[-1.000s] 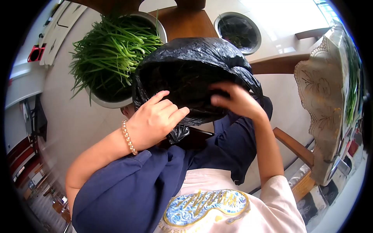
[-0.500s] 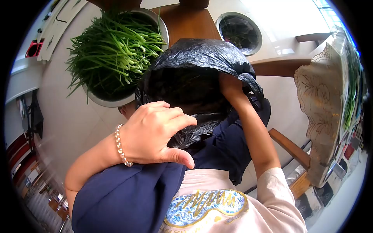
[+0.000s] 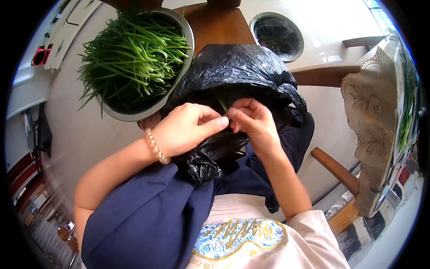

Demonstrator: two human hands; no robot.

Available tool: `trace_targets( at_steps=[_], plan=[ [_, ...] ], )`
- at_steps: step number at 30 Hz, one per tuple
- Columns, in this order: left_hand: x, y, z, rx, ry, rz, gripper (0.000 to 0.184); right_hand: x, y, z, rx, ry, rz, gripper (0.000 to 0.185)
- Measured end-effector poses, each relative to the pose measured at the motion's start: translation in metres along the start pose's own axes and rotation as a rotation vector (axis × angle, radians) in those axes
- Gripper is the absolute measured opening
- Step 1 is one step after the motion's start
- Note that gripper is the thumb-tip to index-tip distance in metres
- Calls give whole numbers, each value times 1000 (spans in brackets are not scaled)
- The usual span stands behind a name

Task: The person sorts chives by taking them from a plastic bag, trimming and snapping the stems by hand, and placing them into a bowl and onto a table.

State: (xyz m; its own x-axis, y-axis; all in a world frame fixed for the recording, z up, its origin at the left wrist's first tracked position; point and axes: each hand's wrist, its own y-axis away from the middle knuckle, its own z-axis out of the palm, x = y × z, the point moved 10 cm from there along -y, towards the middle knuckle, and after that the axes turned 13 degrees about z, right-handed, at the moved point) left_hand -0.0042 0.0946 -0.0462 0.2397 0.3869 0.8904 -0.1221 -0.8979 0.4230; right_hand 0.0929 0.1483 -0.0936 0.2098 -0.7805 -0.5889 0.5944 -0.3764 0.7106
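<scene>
A black plastic bag (image 3: 237, 67) lies over my lap with its mouth facing me, its inside mostly dark. At that mouth my left hand (image 3: 190, 127), with a beaded bracelet at the wrist, pinches the end of a thin green stalk (image 3: 222, 104). My right hand (image 3: 253, 123) meets it there, thumb and fingers closed on the same stalk. The fingertips of both hands nearly touch. To the upper left, a big heap of long green stalks (image 3: 139, 58) fills a metal basin (image 3: 132, 117).
Behind the bag is a wooden stool (image 3: 217, 27). A second metal basin (image 3: 298, 49) with dark contents stands on the floor at the upper right. At the right, a lace-edged cloth (image 3: 367, 103) hangs from a table bearing more green stalks (image 3: 406, 112).
My right hand has come out of the bag and now meets my left hand at its mouth. A green stalk now shows between them. My left hand's fingers have closed.
</scene>
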Motion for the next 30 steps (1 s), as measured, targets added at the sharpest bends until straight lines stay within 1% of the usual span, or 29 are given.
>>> trace_targets(
  at_steps=[2, 3, 6, 7, 9, 10, 12, 14, 16, 18, 20, 21, 23, 25, 27, 28, 30],
  plan=[
    [-21, -4, 6, 46, 257, -114, 36, 11, 8, 4, -11, -129, 35, 25],
    [-28, -3, 4, 86, 250, -184, 36, 15, 12, 9, -55, -188, 83, 26],
    [-32, -2, 4, 91, 267, -219, 35, 23, 19, 22, -118, -243, 155, 21],
    [-31, -1, 3, 105, 300, -218, 32, 23, 19, 22, -118, -244, 154, 21],
    [-34, 0, 3, 125, 332, -213, 31, 25, 21, 31, -211, -247, 202, 16],
    [-35, 1, 3, 145, 366, -209, 29, 25, 21, 29, -211, -247, 201, 16],
    [-36, 4, 6, 174, 419, -211, 27, 20, 23, 30, -280, -194, 152, 16],
    [-36, 5, 3, 202, 471, -212, 24, 16, 30, 24, -293, -100, 158, 17],
    [-35, 8, -6, 281, 586, -226, 22, 14, 37, 11, -306, -10, 178, 18],
    [-31, 12, -8, 257, 610, -219, 21, 6, 37, -11, -238, -3, 146, 14],
    [-23, 16, 10, 68, 667, -233, 22, -2, 30, -33, -87, 99, 92, 14],
    [-23, 16, 12, 62, 677, -231, 23, -6, 28, -38, 4, 186, 45, 17],
    [-21, 15, 12, 90, 678, -233, 22, -10, 29, -24, -11, 216, 58, 20],
    [-22, 15, 11, 119, 676, -234, 21, -10, 32, 2, -82, 311, 67, 29],
    [-28, 13, 4, 211, 643, -194, 20, -4, 32, 29, -97, 352, 16, 28],
    [-28, 12, 5, 209, 643, -190, 20, -2, 31, 40, -83, 391, -24, 28],
    [-31, 11, 1, 218, 533, -183, 19, 12, 21, 47, -54, 568, -28, 21]
  ],
)
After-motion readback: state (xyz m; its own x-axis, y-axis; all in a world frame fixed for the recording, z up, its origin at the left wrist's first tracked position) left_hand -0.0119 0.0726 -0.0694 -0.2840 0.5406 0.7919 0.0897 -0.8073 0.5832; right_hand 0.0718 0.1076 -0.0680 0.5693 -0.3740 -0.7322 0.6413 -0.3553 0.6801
